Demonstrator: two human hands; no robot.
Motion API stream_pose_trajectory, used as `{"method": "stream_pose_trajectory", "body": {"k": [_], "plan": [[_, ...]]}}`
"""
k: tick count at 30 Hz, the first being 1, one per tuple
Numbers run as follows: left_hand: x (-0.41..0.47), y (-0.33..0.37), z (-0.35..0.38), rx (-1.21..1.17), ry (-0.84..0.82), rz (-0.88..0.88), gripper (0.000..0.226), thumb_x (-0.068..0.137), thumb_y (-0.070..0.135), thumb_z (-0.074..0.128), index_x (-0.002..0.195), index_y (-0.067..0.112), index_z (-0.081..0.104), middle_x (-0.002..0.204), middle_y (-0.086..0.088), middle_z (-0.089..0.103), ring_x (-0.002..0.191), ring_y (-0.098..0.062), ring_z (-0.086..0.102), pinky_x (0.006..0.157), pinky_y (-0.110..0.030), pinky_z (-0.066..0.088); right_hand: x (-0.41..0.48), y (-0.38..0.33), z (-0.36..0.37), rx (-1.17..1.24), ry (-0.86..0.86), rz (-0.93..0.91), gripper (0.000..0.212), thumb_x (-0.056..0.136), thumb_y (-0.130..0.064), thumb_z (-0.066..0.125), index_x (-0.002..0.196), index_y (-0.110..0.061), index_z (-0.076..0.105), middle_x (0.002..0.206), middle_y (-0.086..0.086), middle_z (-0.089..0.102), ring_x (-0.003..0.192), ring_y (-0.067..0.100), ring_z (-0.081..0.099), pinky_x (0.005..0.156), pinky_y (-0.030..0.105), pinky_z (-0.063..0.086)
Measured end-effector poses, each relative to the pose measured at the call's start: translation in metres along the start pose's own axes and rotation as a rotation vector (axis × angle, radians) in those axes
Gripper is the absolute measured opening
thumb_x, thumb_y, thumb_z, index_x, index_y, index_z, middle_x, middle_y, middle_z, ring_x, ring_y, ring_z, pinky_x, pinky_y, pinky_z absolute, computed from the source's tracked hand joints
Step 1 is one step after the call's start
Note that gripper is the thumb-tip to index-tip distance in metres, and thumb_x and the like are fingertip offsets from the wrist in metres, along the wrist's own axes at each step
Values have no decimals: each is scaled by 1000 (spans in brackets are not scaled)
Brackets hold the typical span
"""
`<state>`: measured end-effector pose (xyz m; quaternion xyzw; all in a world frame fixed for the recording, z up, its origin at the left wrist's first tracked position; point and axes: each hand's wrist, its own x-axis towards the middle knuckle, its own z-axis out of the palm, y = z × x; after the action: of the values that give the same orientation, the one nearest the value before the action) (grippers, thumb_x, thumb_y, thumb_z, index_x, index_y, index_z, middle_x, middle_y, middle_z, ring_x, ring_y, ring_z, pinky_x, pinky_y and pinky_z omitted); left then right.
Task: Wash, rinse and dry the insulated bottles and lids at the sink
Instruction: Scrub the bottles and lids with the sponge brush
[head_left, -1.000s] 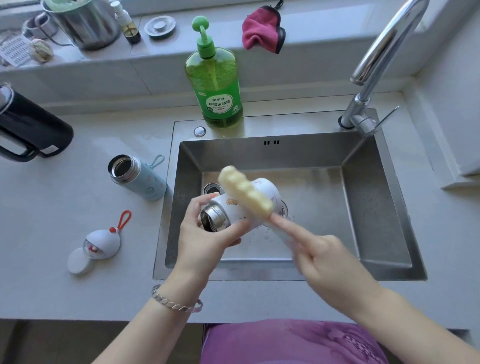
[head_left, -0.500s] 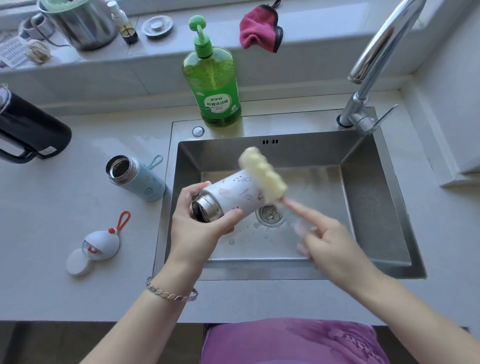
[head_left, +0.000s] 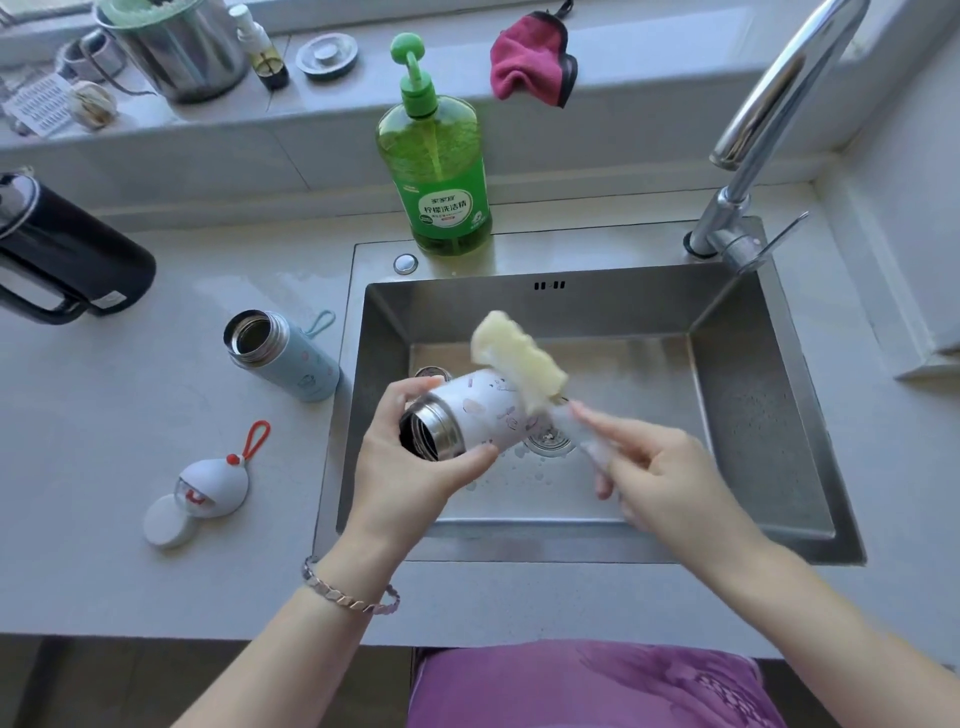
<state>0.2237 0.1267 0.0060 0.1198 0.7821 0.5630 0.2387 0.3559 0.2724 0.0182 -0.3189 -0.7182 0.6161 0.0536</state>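
Now the left hand (head_left: 415, 467) grips the white insulated bottle (head_left: 488, 415), tilted above the sink (head_left: 753, 415). The right hand (head_left: 660, 478) holds the sponge brush (head_left: 519, 358) by its handle, the yellow head touching the bottle's side. A blue insulated bottle (head_left: 291, 358) is on the counter (head_left: 130, 415) beside the sink's left edge.

Grey counter (head_left: 130, 415) carries blue bottle (head_left: 291, 358), white lid (head_left: 202, 493) and black jug (head_left: 67, 260).

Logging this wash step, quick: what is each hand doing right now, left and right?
Left hand: closed, holding the white bottle near its open mouth.
Right hand: closed, holding the sponge brush by its handle.
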Motion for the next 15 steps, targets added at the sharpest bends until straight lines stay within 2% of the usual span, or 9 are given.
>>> {"method": "stream_pose_trajectory", "body": {"k": [2, 5, 7, 10, 13, 15], "plan": [[-2, -2, 0, 53, 0, 28, 57, 44, 29, 86, 92, 44, 58, 94, 14, 65, 96, -14, 65, 83, -33, 54, -10, -7, 9, -64, -96, -86, 39, 89, -9, 54, 106, -44, 62, 53, -2, 43, 43, 5, 31, 46, 13, 28], [-5, -7, -4, 149, -8, 137, 58, 51, 19, 82, 99, 41, 58, 101, 12, 63, 99, -13, 61, 88, -38, 53, 6, 3, -4, -124, 35, -2, 40, 89, -3, 53, 112, -34, 65, 51, -4, 42, 40, 4, 34, 45, 11, 30], [-6, -9, -6, 235, -18, 251, 59, 53, 15, 80, 104, 35, 58, 108, 8, 61, 103, -10, 58, 90, -34, 50, 9, 5, -9, -176, 55, 15, 36, 90, -6, 54, 113, -31, 65, 51, -7, 41, 42, 5, 33, 44, 14, 29], [-5, -12, -8, 328, -18, 397, 59, 55, 11, 78, 106, 30, 57, 110, 4, 60, 106, -8, 55, 93, -25, 45, -7, -7, 3, -127, -56, -91, 33, 89, -13, 57, 106, -40, 65, 51, -10, 37, 51, 9, 28, 46, 19, 26], [-4, -15, -11, 406, -48, 501, 62, 56, 11, 77, 111, 27, 55, 114, -4, 58, 111, -16, 54, 97, -22, 42, 3, -1, -5, -82, 28, 20, 29, 89, -16, 57, 107, -37, 66, 52, -4, 40, 49, 9, 30, 44, 18, 28], [-4, -17, -12, 426, -78, 528, 61, 56, 11, 77, 111, 27, 55, 116, -5, 56, 112, -18, 54, 97, -19, 41, 3, -4, -6, -55, -20, 56, 30, 90, -13, 56, 107, -36, 66, 51, -2, 40, 45, 6, 30, 43, 16, 28]]}}
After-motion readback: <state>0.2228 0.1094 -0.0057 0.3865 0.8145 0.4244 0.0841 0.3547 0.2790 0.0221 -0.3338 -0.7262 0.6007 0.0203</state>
